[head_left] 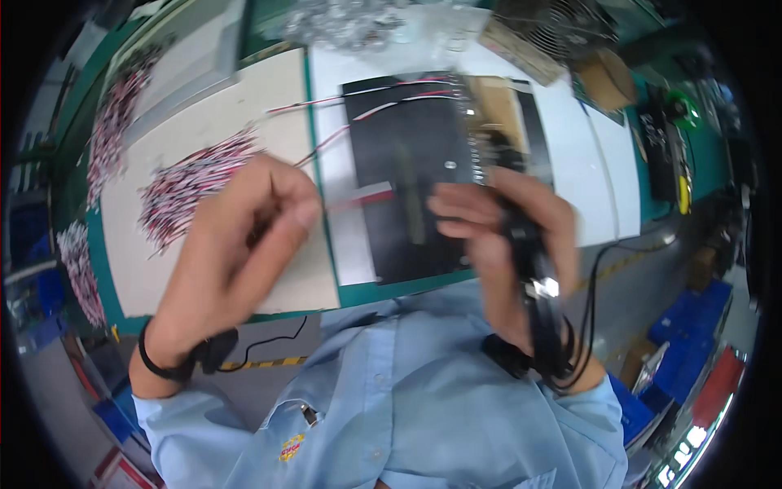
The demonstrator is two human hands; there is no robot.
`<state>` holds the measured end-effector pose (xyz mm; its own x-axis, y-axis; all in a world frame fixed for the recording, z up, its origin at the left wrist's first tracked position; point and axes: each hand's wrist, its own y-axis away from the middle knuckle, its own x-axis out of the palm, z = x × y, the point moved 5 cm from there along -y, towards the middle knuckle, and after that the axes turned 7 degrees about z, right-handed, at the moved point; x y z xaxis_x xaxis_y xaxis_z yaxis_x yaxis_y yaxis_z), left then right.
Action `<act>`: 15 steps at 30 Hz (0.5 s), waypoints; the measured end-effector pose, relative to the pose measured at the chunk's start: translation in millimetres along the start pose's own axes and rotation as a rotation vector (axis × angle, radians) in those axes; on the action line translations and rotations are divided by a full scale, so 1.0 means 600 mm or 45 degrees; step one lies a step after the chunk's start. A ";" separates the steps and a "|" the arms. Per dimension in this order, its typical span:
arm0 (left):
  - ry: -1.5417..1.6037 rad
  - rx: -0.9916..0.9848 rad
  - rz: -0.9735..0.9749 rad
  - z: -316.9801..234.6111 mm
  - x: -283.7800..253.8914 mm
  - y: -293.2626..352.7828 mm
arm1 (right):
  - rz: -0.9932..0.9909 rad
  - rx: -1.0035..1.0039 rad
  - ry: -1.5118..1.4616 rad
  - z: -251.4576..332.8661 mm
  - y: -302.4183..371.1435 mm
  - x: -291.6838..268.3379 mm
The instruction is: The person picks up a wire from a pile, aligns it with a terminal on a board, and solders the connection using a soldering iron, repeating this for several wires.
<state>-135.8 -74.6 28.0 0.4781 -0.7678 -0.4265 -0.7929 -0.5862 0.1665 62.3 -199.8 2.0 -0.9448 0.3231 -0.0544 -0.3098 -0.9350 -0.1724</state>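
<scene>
My left hand (257,232) is closed, thumb against the fingers, at the left of the black mat (383,244). From its fingertips a short red-and-white wire (366,197), smeared by motion, reaches over the mat. My right hand (505,220), also blurred, curls around a black corded tool (533,261); its tip is hidden, so I cannot tell its exact kind. Just beyond the right hand lies a narrow circuit board strip (471,122). Several red, white and black wires (391,106) run left from the strip across the mat.
A heap of cut wires (191,187) lies on the beige board (301,269), with more bundles (122,114) at the far left. Clear plastic bags (346,24) are at the back. A cardboard box (604,80) and a fan (562,24) stand back right. The tool's black cord (590,301) hangs off the table edge.
</scene>
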 end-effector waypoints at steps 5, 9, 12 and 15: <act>0.342 -0.057 0.202 -0.019 0.074 -0.033 | 0.245 -0.087 0.157 -0.007 -0.012 -0.001; 0.434 -0.233 0.342 -0.023 0.101 -0.051 | 0.200 -0.050 0.138 -0.009 -0.020 -0.016; 0.469 -0.217 0.281 -0.031 0.114 -0.068 | 0.076 0.091 -0.180 -0.015 -0.023 -0.033; 0.528 -0.207 0.240 -0.037 0.125 -0.080 | 0.028 0.158 -0.122 -0.017 -0.020 -0.054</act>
<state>-53.4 -110.0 7.8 0.4685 -0.8834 0.0091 -0.8265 -0.4347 0.3577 98.0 -197.3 -4.4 -0.9556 0.2921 0.0383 -0.2937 -0.9546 -0.0487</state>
